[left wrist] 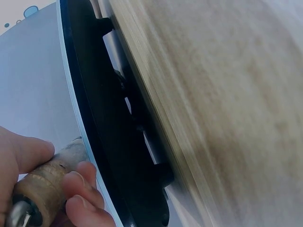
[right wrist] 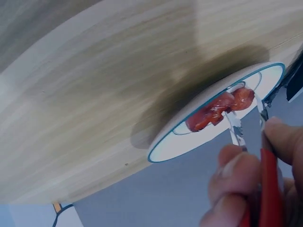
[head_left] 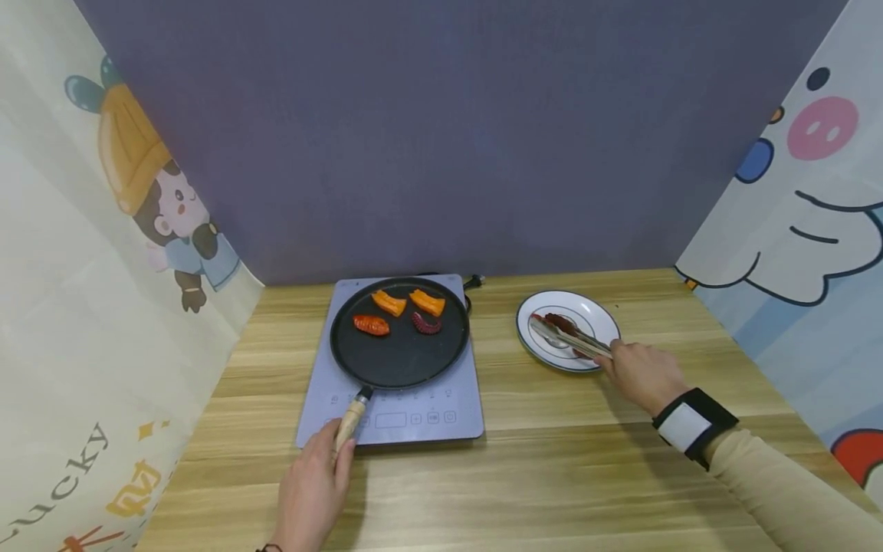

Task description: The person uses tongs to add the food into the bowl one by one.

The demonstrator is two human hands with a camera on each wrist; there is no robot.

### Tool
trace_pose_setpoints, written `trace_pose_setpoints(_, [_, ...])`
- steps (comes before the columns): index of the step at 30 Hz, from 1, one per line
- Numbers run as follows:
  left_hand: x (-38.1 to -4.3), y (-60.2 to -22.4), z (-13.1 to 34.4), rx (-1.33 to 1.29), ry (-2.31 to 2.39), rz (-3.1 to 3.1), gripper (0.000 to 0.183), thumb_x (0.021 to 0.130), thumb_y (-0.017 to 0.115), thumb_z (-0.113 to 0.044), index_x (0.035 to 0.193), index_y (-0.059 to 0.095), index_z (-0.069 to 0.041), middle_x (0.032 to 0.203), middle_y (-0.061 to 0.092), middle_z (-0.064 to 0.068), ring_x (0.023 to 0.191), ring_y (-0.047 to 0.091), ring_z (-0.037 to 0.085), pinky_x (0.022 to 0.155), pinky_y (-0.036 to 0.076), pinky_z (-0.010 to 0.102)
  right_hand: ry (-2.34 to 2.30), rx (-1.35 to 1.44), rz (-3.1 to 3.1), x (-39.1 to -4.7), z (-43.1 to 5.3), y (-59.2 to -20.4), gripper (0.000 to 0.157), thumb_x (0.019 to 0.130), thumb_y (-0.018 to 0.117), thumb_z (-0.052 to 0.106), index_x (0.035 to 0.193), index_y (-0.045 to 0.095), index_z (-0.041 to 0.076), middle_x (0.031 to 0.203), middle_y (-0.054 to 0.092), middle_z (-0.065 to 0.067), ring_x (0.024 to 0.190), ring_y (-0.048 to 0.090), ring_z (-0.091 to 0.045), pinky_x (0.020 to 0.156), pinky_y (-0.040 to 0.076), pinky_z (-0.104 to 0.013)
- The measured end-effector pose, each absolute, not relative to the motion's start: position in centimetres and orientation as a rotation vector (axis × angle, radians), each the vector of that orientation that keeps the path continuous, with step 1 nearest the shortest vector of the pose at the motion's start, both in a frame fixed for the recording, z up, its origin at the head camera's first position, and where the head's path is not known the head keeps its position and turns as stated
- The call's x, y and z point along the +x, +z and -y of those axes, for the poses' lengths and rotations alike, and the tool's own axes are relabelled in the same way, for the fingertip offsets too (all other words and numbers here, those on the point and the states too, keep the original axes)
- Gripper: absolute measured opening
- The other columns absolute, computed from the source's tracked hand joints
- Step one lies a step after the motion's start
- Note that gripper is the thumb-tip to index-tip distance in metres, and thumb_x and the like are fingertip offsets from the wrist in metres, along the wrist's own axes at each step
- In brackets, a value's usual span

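My left hand (head_left: pixel 313 479) grips the pale wooden handle (head_left: pixel 350 425) of a flat black frying pan (head_left: pixel 407 368). In the left wrist view, fingers and thumb wrap the handle (left wrist: pixel 45 184). My right hand (head_left: pixel 645 372) holds metal tongs (head_left: pixel 593 346) with red grips (right wrist: pixel 269 189). Their tips reach over a white plate (head_left: pixel 600 310) with dark rim lines, right at a glossy reddish-brown food piece (right wrist: pixel 213 111). In the pan lie two orange pieces (head_left: pixel 389 303), a red-orange ridged piece (head_left: pixel 372 325) and a purple octopus tentacle piece (head_left: pixel 426 323).
Beneath the pan is a light-coloured induction cooker (head_left: pixel 331 414) with touch buttons along its front. A black cord and plug (head_left: pixel 474 282) lie behind it. The wooden table (head_left: pixel 538 475) ends at a dark grey back panel (head_left: pixel 469 153), with printed cartoon sheets on both sides.
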State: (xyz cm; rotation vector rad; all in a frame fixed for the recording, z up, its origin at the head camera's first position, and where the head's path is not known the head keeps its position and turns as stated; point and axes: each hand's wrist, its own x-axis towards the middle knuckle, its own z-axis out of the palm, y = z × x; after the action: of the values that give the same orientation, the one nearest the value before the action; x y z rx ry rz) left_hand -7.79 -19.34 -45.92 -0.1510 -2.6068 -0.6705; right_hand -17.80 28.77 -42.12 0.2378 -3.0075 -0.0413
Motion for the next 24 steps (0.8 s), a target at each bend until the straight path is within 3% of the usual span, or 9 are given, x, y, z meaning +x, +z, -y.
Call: trace_pose_setpoints(24, [-7.70,-45.75,19.27,-0.144,-0.668,2.615,0.034,0.084,0.061,-0.022,0.113,0.053,-0.005,0.083,0.060,0.012,0.065,0.054,0.022,0.049,0.043,0.042,-0.103,0.324,2.883,-17.87,-28.88,-42.58,0.037,0.087,0.054,0.038,0.070,0.050,0.005,0.048,0.040,-0.001,0.039,0.036,-0.015,0.031,0.031,-0.034])
